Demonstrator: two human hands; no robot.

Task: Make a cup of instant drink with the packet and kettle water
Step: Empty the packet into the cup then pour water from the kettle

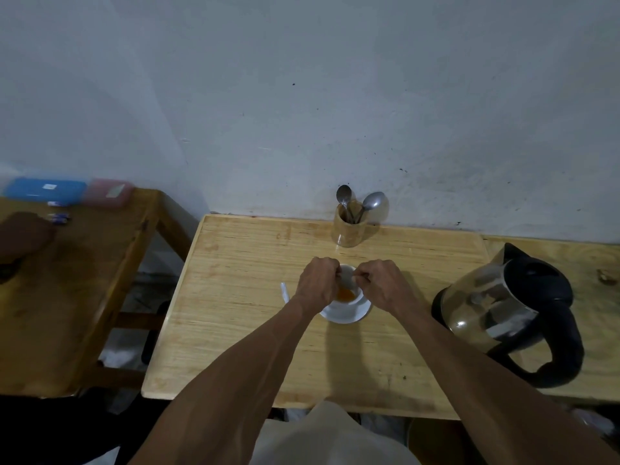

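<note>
Pinching packet (347,276) over cup (349,302) | left hand (318,285) clenched on it | right hand (380,285) likewise

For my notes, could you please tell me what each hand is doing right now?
Left hand: closed, pinching the packet above the cup.
Right hand: closed, pinching the packet's other side.

We are looking through a single head-worn camera, aimed forward and steeply down over the light wooden table (255,333). It is sitting close above the table's near edge, so both forearms are reaching away from us into the frame. Beyond the table's far edge the wide lens is taking in the grey wall (302,95); left of the table, a second table (77,297).
</note>
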